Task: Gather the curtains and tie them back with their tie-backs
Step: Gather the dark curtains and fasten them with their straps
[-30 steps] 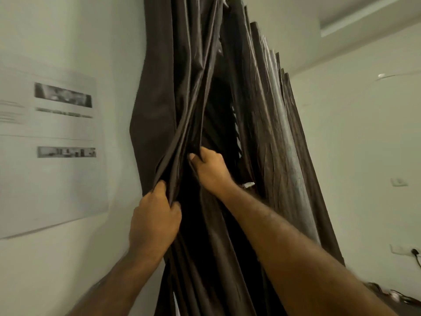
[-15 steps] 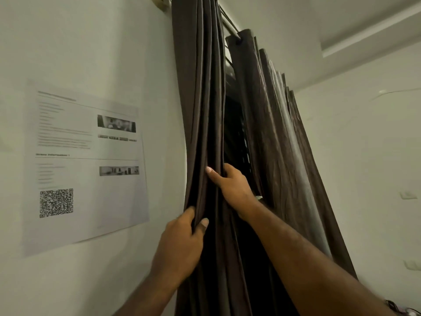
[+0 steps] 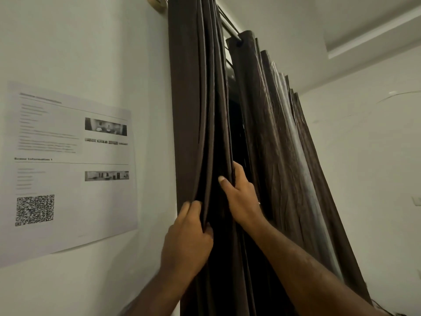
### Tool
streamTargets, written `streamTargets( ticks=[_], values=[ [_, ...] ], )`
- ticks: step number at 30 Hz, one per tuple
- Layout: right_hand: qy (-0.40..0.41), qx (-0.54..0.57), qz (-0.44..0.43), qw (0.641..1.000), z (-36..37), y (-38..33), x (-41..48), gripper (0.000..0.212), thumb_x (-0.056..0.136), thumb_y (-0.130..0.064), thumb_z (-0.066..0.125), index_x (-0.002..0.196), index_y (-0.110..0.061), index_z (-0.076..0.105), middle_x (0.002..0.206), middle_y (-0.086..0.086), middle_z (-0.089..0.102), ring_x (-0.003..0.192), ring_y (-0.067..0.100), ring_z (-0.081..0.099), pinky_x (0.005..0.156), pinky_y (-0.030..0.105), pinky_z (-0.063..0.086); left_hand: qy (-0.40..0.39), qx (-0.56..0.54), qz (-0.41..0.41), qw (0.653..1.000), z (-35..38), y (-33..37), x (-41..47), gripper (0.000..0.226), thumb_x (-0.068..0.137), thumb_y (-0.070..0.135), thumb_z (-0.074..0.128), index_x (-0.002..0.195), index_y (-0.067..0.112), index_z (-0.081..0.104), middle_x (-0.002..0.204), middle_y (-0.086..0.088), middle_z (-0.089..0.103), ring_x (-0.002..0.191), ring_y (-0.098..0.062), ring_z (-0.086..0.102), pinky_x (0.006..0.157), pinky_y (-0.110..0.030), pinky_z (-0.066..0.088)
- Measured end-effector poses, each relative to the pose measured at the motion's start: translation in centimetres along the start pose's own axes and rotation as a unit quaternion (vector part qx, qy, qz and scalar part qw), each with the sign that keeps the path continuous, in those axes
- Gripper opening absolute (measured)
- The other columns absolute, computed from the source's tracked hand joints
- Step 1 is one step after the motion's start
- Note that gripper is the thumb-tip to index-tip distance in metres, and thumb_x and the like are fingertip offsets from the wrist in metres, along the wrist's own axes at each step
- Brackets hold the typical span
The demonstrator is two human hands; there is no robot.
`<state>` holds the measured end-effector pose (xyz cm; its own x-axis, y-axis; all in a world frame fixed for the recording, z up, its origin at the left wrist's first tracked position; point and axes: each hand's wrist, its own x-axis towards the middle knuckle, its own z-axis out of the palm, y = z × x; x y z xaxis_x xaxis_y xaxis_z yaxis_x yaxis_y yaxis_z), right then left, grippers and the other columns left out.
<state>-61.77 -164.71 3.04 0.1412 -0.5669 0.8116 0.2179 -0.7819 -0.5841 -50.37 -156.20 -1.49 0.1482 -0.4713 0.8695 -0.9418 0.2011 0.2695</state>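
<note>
a: where's the left curtain (image 3: 196,110)?
b: just right of the printed sheet (image 3: 68,167), pleats bunched. left hand (image 3: 186,238) pinches the near folds; right hand (image 3: 239,197) curls round the far edge, i think, squeezing the bundle narrow for tying.
a: changed?
b: a second ago the cloth bulged toward the sheet; now it hangs straight.

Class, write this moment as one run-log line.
stage: gathering | left hand grips wall-side curtain folds | right hand grips same curtain's inner edge | tied: no
</note>
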Motion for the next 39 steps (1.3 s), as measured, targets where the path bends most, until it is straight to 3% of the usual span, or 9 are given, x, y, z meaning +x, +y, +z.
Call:
streamTargets(
  ticks=[3, 6, 12, 18, 21, 25, 28, 35, 39],
  values=[
    [-0.039, -0.036, 0.016, 0.998, 0.3, -1.0, 0.0, 0.034, 0.095, -0.047, 0.063, 0.12, -0.042, 0.041, 0.098, -0.033, 0.052, 0.092, -0.012, 0.059, 0.067, 0.004, 0.044, -0.021, -0.001, 0.031, 0.999, 0.7, 1.2, 0.1, 0.03, 0.092, 0.042, 0.057, 0.118, 0.028, 0.054, 0.109, 0.013, 0.053, 0.09, -0.008, 0.062, 0.08, -0.026, 0.056],
    [-0.004, -0.052, 0.03, 0.998, -0.6, -1.2, 0.6, 0.017, 0.096, -0.033, 0.067, 0.106, -0.02, 0.067, 0.095, -0.009, 0.074, 0.094, 0.012, 0.073, 0.075, 0.017, 0.059, -0.004, -0.115, 0.027, 0.993, 0.5, 1.2, 0.2, 0.033, 0.09, 0.05, 0.059, 0.116, 0.03, 0.06, 0.107, 0.017, 0.059, 0.099, -0.004, 0.062, 0.086, -0.023, 0.054],
    [-0.093, -0.057, 0.103, 0.989, -1.8, 0.1, -2.0, 0.044, 0.09, -0.007, 0.069, 0.129, -0.024, 0.057, 0.111, -0.005, 0.072, 0.102, 0.011, 0.072, 0.093, 0.036, 0.06, -0.06, -0.256, -0.032, 0.964, 0.0, -0.3, -1.4, 0.091, 0.08, 0.007, 0.077, 0.139, 0.047, 0.021, 0.11, 0.024, 0.057, 0.095, -0.009, 0.068, 0.079, -0.024, 0.06],
    [-0.042, -0.152, 0.02, 0.987, -1.6, 2.1, -6.0, 0.068, 0.098, 0.0, 0.056, 0.153, -0.024, 0.025, 0.106, -0.019, 0.061, 0.09, -0.003, 0.065, 0.074, 0.001, 0.05, -0.23, -0.167, -0.108, 0.953, 0.4, -2.9, -4.1, 0.031, 0.089, 0.011, 0.062, 0.119, 0.02, 0.061, 0.094, 0.004, 0.069, 0.071, -0.017, 0.071, 0.056, -0.027, 0.059],
    [-0.041, -0.178, -0.013, 0.983, -1.3, 2.7, -7.9, 0.094, 0.098, 0.004, 0.053, 0.158, -0.045, 0.0, 0.123, -0.01, 0.064, 0.098, 0.011, 0.072, 0.084, 0.027, 0.062, -0.216, -0.182, -0.099, 0.954, 0.2, -2.7, -4.5, 0.025, 0.091, 0.018, 0.059, 0.115, 0.026, 0.062, 0.092, 0.007, 0.069, 0.072, -0.013, 0.07, 0.055, -0.022, 0.054],
    [-0.105, -0.112, 0.008, 0.988, -0.7, 2.9, -10.2, 0.067, 0.1, -0.016, 0.06, 0.157, -0.031, 0.029, 0.148, -0.018, 0.044, 0.123, -0.017, 0.046, 0.111, 0.02, 0.043, -0.265, -0.177, -0.074, 0.945, 0.7, -2.2, -5.0, 0.028, 0.089, 0.027, 0.067, 0.115, 0.032, 0.059, 0.098, 0.014, 0.068, 0.09, -0.004, 0.067, 0.08, -0.024, 0.057],
    [-0.109, -0.139, 0.039, 0.983, -0.6, 3.3, -11.2, 0.078, 0.093, -0.038, 0.067, 0.158, -0.023, 0.027, 0.152, -0.01, 0.045, 0.134, 0.0, 0.045, 0.115, 0.029, 0.04, -0.346, -0.19, -0.071, 0.916, 1.1, -2.3, -5.9, 0.047, 0.085, 0.019, 0.073, 0.124, 0.03, 0.049, 0.111, 0.008, 0.063, 0.104, -0.011, 0.063, 0.086, -0.025, 0.056],
    [-0.089, -0.205, -0.015, 0.975, -2.1, 6.0, -14.0, 0.09, 0.098, 0.002, 0.055, 0.155, -0.05, 0.008, 0.131, 0.0, 0.065, 0.102, 0.013, 0.071, 0.109, 0.035, 0.044, -0.344, -0.181, -0.088, 0.917, 3.1, -4.3, -9.0, 0.079, 0.074, 0.005, 0.079, 0.125, 0.032, 0.025, 0.111, 0.002, 0.057, 0.099, -0.018, 0.065, 0.083, -0.037, 0.06],
    [-0.17, -0.172, -0.055, 0.969, -3.5, 7.5, -15.6, 0.057, 0.089, 0.002, 0.056, 0.135, -0.032, 0.06, 0.124, -0.001, 0.058, 0.117, 0.001, 0.054, 0.101, 0.026, 0.05, -0.301, -0.179, -0.091, 0.932, 3.4, -4.7, -8.8, 0.048, 0.083, 0.01, 0.067, 0.115, 0.03, 0.038, 0.105, -0.002, 0.063, 0.095, -0.021, 0.066, 0.084, -0.043, 0.058]
  ],
)
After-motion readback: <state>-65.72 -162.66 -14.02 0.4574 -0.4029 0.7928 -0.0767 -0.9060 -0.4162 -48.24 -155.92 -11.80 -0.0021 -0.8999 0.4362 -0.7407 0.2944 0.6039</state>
